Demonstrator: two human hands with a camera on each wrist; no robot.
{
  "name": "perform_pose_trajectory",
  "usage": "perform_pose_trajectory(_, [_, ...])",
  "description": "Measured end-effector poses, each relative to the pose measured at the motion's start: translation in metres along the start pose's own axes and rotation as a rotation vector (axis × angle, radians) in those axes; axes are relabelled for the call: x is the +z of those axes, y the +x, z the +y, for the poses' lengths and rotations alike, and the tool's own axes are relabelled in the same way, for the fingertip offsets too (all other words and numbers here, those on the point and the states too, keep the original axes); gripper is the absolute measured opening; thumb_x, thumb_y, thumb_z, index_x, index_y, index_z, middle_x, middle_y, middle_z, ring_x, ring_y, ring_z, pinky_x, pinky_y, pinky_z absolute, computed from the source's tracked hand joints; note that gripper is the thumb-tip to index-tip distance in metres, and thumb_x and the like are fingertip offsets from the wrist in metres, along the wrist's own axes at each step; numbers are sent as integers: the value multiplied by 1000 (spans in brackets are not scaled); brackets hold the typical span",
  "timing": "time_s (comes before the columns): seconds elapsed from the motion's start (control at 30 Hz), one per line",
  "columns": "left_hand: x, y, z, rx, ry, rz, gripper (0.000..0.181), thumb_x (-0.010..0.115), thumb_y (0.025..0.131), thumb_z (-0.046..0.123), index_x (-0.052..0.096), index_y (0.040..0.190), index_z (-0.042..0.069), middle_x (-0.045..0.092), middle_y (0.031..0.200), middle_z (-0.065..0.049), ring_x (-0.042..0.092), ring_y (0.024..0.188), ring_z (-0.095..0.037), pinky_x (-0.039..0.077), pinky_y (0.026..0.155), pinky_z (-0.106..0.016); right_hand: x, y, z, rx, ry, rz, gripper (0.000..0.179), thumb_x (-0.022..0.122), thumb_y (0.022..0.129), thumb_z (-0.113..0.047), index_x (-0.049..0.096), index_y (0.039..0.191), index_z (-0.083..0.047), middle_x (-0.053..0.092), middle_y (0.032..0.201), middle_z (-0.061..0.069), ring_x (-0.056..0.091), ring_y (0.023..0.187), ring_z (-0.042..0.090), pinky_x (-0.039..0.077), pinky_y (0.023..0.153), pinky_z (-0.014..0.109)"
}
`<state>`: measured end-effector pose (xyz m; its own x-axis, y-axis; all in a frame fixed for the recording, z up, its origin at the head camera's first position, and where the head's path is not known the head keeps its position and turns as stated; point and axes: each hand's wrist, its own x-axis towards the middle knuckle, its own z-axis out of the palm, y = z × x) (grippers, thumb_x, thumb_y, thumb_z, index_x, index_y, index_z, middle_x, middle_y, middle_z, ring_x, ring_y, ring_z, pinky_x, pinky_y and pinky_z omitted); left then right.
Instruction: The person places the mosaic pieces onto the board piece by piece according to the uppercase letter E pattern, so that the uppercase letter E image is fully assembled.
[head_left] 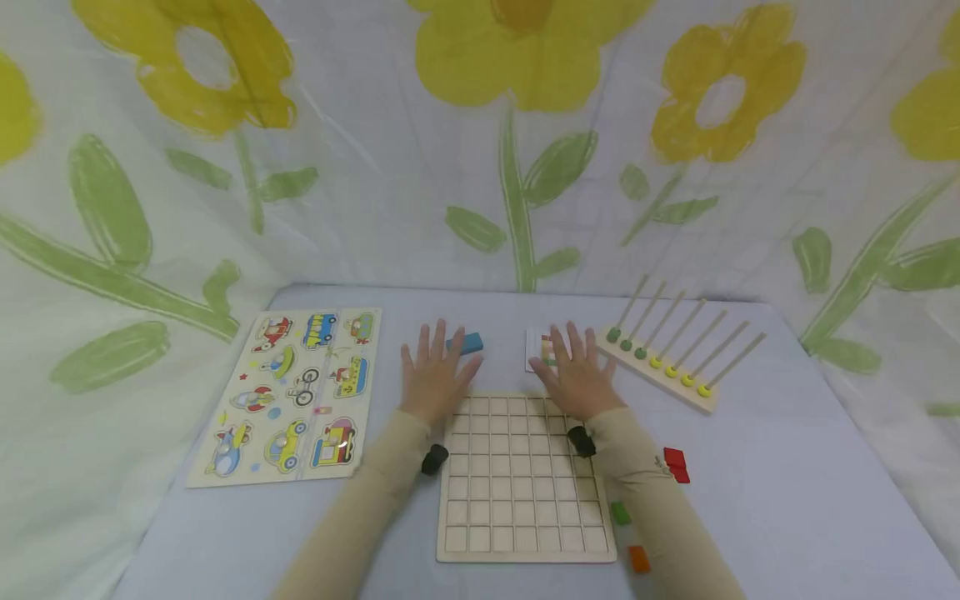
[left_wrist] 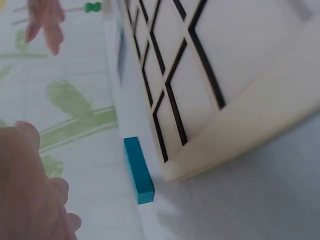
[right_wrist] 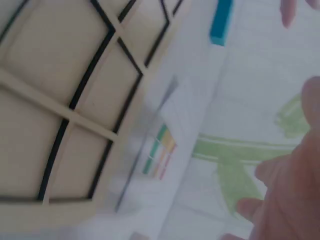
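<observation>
My left hand (head_left: 435, 379) has its fingers spread over the far left corner of a wooden grid board (head_left: 522, 464) and holds nothing. A blue block (head_left: 470, 343) lies just beyond that hand, partly covered by its fingers in the head view; the left wrist view shows the block (left_wrist: 137, 170) apart from the hand. My right hand (head_left: 581, 379), fingers also straight and spread, is over the board's far right corner. It partly hides a white card (head_left: 533, 350) with coloured blocks of print. Both hands appear raised off the table in the wrist views.
A picture puzzle board (head_left: 258, 477) lies on the left. At the back right stands a wooden peg rack (head_left: 652, 372) with green and yellow beads. Red pieces (head_left: 677, 464), a green piece (head_left: 620, 512) and an orange piece (head_left: 639, 559) lie near the right forearm.
</observation>
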<state>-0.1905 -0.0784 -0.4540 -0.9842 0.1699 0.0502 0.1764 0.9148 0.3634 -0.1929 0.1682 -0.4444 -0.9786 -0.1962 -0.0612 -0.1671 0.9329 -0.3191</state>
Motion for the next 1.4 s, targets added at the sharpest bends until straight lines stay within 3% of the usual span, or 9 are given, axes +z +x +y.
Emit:
perform_pose_trajectory(0.17, [-5,-39,-15,19,-179,-101,71,35,99,55,16,154,14,4,161,-15,0,147,-37,5,113,-63,-16,-36,12,-52,76,-32,71,43,99,-49,19,152,-8,12,156,22,18,139,49,29,97,72])
perform_pose_trajectory(0.27, [2,-59,-25,48,-268,-187,72,43,98,52,17,154,14,5,161,-15,0,147,-37,5,114,-61,-22,-61,27,-104,50,5,62,60,95,-31,36,144,-1,33,143,26,39,125,47,42,93,61])
perform_pose_trajectory(0.33, [7,-68,-31,64,-285,-225,72,45,97,52,19,154,17,6,161,-13,0,148,-35,4,115,-59,-24,-75,38,-120,41,13,53,66,91,-21,46,136,1,47,130,24,49,116,42,46,92,54])
perform_pose_trajectory(0.4, [12,-73,-36,88,-291,-218,70,47,96,52,24,153,18,11,161,-13,3,147,-35,4,115,-59,-24,-83,47,-121,30,1,44,68,89,-16,54,128,0,55,118,19,56,105,33,49,88,48])
perform_pose_trajectory(0.57, [18,-75,-43,125,-270,-151,69,56,91,51,36,148,18,22,158,-12,11,146,-36,8,112,-59,-17,-88,62,-153,56,-70,34,70,85,-7,63,118,-6,59,106,7,56,88,17,50,76,37])
perform_pose_trajectory(0.73, [21,-73,-44,164,-270,-132,71,62,87,52,41,146,20,25,157,-9,13,146,-34,10,111,-59,-12,-89,71,-250,35,-39,30,70,81,1,67,109,-9,60,103,-1,51,82,10,49,73,32])
perform_pose_trajectory(1.13, [25,-70,-42,209,-233,-146,69,60,88,53,40,146,21,21,159,-2,12,147,-32,11,112,-58,-7,-90,80,-265,31,-21,30,73,81,-1,65,108,-11,62,102,-4,57,85,8,51,75,32])
perform_pose_trajectory(1.4, [25,-70,-44,218,-212,-144,68,59,89,53,39,146,21,24,158,-4,12,146,-33,12,112,-58,-13,-84,68,-258,83,-24,24,71,83,-1,61,103,-11,61,103,-3,59,91,14,52,77,33])
